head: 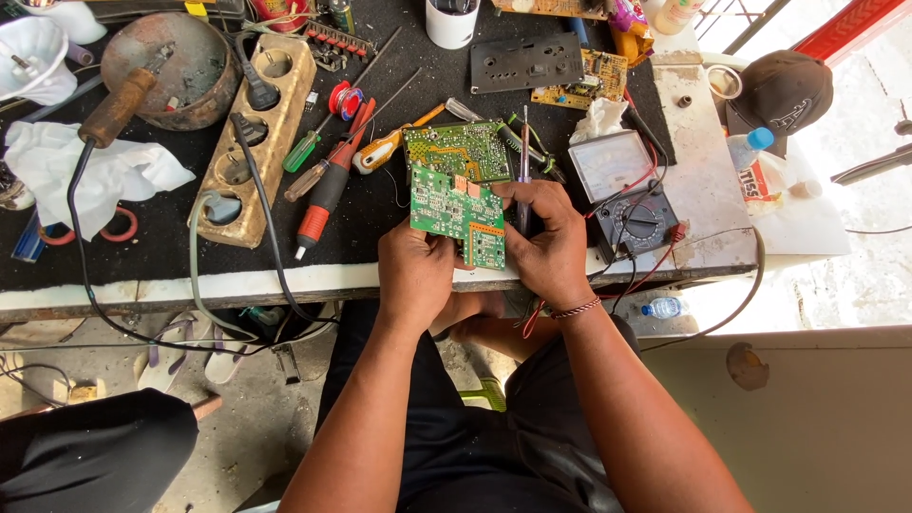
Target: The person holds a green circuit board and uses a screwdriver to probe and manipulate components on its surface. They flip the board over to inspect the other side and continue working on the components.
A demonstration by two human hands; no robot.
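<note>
Hands meet over the front edge of a cluttered black counter (171, 256), seen from the head camera. The left hand (415, 271) pinches the lower left edge of a green circuit board (456, 211), its grip closed on the board's rim; the right hand (546, 237) clasps the board's right side, fingers curled and pressed together around a thin probe (523, 157) that stands up just above that grip. A second green circuit board (458, 149) lies flat on the counter directly beyond the held one, touching or nearly touching it. Just right of the right grip sits an analog multimeter (622, 190) with red and black leads trailing past the wrist. Left of the left grip lie a red-handled screwdriver (328, 190) and other screwdrivers, then a beige multi-socket power strip (256, 142); well beyond that, a soldering iron with a wooden handle (116, 106) rests beside a crumpled white cloth (85, 171).
</note>
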